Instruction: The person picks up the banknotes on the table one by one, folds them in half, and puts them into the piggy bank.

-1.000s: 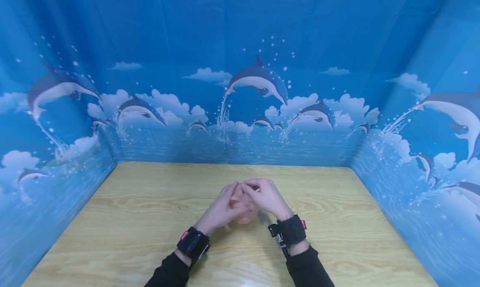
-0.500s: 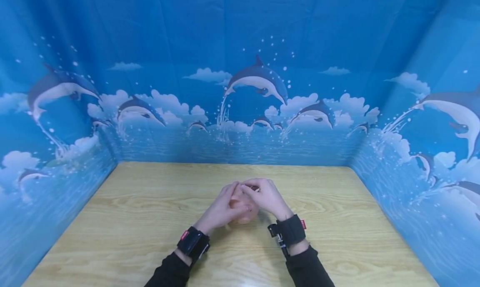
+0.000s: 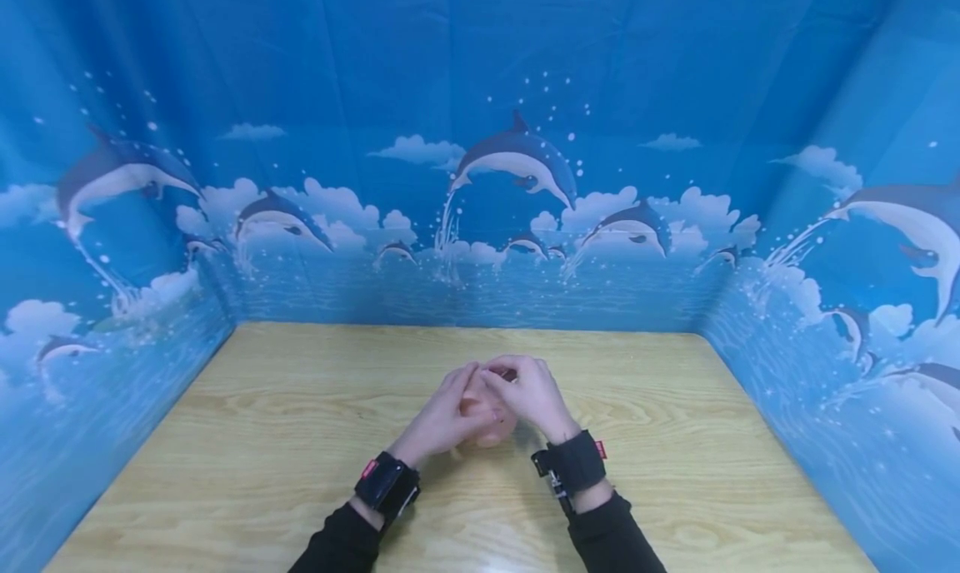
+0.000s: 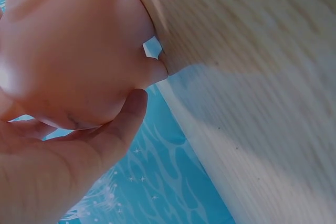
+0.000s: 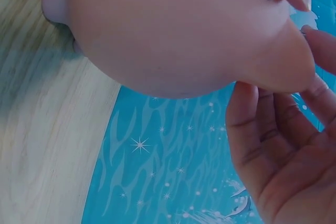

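A pink pig figure (image 3: 489, 427), round like a piggy bank, stands on the table between both hands. Its body (image 4: 73, 45) and stubby feet fill much of the left wrist view. My left hand (image 3: 442, 419) holds its side, thumb low on the body and fingers curving round the far side. At the top of the pig, my right hand (image 3: 531, 390) has thumb and fingertips brought together in a pinch. The right wrist view shows curled fingers (image 5: 244, 121) beside the pig's ear (image 5: 289, 64). A small thin object (image 5: 303, 32) shows at the fingertips, mostly hidden; its kind is unclear.
The wood-grain table (image 3: 315, 406) spreads around the hands. Blue curtains (image 3: 360, 281) printed with dolphins and clouds enclose its back and sides. Each wrist wears a black strap (image 3: 577, 460) carrying a small camera.
The right wrist has shifted slightly to the left, while its fingertips stay at the pig's top. The left hand and the pig have not visibly moved.
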`<state>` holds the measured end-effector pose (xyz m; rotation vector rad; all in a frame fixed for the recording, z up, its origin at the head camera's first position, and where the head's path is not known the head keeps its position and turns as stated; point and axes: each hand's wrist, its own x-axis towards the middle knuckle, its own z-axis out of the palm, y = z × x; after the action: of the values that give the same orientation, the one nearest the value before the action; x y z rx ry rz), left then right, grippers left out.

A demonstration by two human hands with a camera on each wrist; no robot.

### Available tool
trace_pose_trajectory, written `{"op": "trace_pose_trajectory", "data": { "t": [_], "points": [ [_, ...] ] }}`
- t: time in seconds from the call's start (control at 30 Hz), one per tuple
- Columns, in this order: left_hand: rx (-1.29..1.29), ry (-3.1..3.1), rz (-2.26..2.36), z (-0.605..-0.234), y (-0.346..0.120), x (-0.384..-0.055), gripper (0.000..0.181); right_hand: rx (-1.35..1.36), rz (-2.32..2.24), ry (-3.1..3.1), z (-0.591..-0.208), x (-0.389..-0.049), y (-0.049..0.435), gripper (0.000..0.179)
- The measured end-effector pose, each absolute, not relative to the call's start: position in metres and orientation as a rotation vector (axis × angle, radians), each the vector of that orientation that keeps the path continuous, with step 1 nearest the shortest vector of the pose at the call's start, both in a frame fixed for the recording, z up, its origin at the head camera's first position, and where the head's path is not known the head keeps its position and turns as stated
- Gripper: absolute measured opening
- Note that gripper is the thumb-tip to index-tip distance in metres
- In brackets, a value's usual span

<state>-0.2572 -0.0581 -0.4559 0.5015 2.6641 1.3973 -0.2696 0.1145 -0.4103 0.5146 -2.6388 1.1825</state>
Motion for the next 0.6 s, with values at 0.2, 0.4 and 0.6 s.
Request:
{"op": "trace_pose_trajectory", "data": {
  "t": [0.2, 0.4, 0.6],
  "points": [
    [0.485, 2.648, 1.399, -0.4554, -0.0583, -0.2566, 0.105, 0.49, 1.179, -2.635, -0.4124, -0.2702, 0.1134, 0.015],
    [0.489, 2.647, 1.395, -0.4544, -0.0585, -0.256, 0.104, 0.448, 1.16, -2.626, -0.4161, -0.2717, 0.1117, 0.013],
    [0.504, 2.648, 1.403, -0.4549, -0.0591, -0.2567, 0.104, 0.412, 1.135, -2.623, -0.4174, -0.2722, 0.1096, 0.013]
  ]
}}
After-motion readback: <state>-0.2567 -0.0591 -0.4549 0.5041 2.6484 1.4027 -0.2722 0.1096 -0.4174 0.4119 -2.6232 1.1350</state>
